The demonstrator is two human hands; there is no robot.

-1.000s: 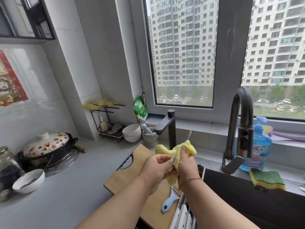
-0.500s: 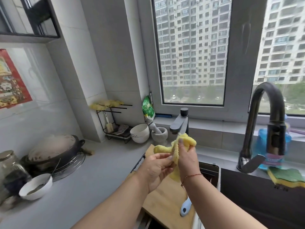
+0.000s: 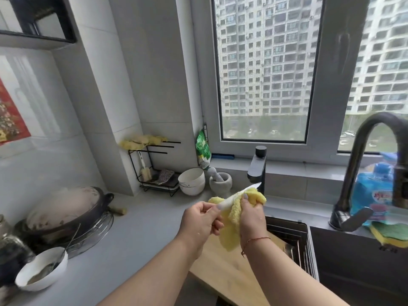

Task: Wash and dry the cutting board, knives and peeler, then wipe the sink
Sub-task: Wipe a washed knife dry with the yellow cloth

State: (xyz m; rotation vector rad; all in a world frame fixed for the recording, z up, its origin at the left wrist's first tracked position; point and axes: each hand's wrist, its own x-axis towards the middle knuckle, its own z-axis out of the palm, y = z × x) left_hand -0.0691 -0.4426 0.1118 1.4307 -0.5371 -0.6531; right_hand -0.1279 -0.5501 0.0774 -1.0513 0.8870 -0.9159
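Note:
My left hand (image 3: 201,221) grips the handle end of a white-bladed knife (image 3: 240,195); the handle itself is hidden inside my fist. The blade points up and to the right, its tip just clear of the cloth. My right hand (image 3: 250,215) holds a yellow cloth (image 3: 229,228) folded round the blade. Both hands are above the wooden cutting board (image 3: 227,270), which lies on the counter left of the dark sink (image 3: 357,266). The peeler is out of sight.
A tall dark tap (image 3: 362,168) stands over the sink, a smaller tap (image 3: 257,168) behind my hands. A blue detergent bottle (image 3: 373,191) and a green-yellow sponge (image 3: 390,234) sit at the right. Bowls (image 3: 191,181), a mortar (image 3: 220,183), a lidded pot (image 3: 66,208) and a wire rack (image 3: 154,168) stand at the left.
The white blade now shows beyond the cloth; before it was hidden in it. The view has swung left and up, and the blue peeler on the board has gone out of view.

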